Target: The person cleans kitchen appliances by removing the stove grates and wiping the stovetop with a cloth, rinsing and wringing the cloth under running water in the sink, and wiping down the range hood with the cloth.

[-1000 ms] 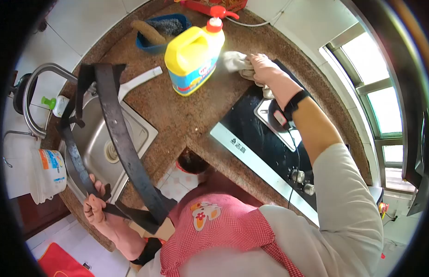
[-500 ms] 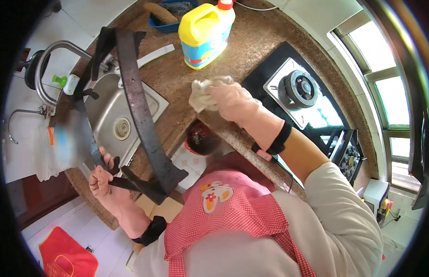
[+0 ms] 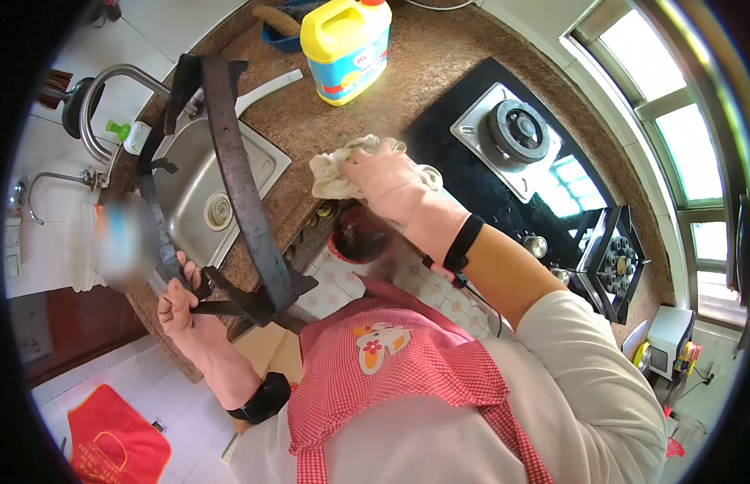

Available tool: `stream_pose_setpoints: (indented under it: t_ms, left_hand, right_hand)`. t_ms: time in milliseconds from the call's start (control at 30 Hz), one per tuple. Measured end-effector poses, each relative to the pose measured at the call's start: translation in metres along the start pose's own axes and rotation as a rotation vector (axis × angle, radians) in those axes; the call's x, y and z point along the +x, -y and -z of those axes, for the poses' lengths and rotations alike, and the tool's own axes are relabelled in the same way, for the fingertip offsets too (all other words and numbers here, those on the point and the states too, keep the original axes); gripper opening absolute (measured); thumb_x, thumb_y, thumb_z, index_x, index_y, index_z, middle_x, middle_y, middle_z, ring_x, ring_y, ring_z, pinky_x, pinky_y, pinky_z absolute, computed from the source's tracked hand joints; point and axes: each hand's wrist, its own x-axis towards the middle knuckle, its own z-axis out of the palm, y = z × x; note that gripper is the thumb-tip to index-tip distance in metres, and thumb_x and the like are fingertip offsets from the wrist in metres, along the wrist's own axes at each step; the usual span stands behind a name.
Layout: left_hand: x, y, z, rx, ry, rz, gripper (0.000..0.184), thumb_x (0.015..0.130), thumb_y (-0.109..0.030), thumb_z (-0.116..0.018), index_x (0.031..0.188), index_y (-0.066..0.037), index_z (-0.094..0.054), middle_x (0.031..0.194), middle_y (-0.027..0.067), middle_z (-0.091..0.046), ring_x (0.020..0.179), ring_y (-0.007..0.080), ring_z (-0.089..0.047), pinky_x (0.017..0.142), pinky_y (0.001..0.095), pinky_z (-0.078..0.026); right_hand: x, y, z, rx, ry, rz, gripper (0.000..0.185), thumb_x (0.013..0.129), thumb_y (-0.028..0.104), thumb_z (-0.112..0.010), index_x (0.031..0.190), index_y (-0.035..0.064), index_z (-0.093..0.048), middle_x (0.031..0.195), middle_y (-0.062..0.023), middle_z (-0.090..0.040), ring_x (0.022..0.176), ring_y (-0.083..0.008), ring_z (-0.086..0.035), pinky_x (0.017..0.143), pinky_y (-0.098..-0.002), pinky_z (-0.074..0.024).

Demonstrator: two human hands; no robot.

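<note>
My left hand (image 3: 183,305), in a pinkish glove with a black wrist strap, is closed around the lower bar of a dark metal pan support (image 3: 236,169). This square frame stands tilted in the air over the sink (image 3: 266,165), its prongs pointing outward. My right hand (image 3: 384,184), gloved the same way, presses a crumpled whitish rag (image 3: 330,176) onto the brown stone countertop (image 3: 427,68), left of the black gas hob (image 3: 435,121). The fingertips are partly sunk in the rag's folds. The hob's nearer burner (image 3: 520,135) has no support over it.
A yellow detergent jug (image 3: 346,56) stands at the back of the counter. Behind the sink rises a curved faucet (image 3: 86,121). Another pan support (image 3: 605,258) sits on the hob's far burner. Below the counter edge is a dark red bowl-like container (image 3: 359,234).
My right hand and the rag have shifted slightly left across the counter. The pan support stays in my left hand, nearly still. The whole view has tilted a little.
</note>
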Motion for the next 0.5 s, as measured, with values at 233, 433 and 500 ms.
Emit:
stream_pose_setpoints:
  t_ms: [233,433,500]
  left_hand:
    - [-0.039,-0.023,-0.009,0.078,0.022,-0.038,0.034,0.09,-0.011,-0.06,0.059,-0.002,-0.048,0.114,0.0268,-0.06,0.099,0.023,-0.062,0.088,0.0321,-0.051]
    - [-0.082,-0.033,-0.006,0.249,-0.101,-0.06,0.031,0.093,-0.016,-0.058,0.065,-0.006,-0.05,0.079,0.0051,-0.057,0.084,0.0129,-0.056,0.085,0.0262,-0.043]
    - [-0.095,-0.032,-0.015,0.209,-0.093,-0.069,0.03,0.094,-0.018,-0.058,0.067,-0.006,-0.051,0.078,0.0033,-0.056,0.08,0.0104,-0.052,0.081,0.0251,-0.042]
  right_hand:
    - [-0.032,-0.018,0.02,0.531,-0.046,-0.116,0.027,0.085,0.016,-0.055,0.111,0.0178,-0.063,0.111,-0.0091,-0.063,0.101,-0.031,-0.062,0.084,-0.0368,-0.0509]
    - [-0.032,-0.03,0.02,1.911,-0.382,-0.431,0.056,0.073,-0.013,-0.062,0.123,0.0108,-0.053,0.107,-0.0138,-0.06,0.081,-0.0228,-0.065,0.058,-0.0325,-0.0548]
    - [-0.022,-0.049,0.024,1.753,-0.516,-0.358,0.066,0.073,-0.011,-0.066,0.132,0.0059,-0.044,0.115,-0.0137,-0.059,0.097,-0.022,-0.061,0.075,-0.0309,-0.0553]
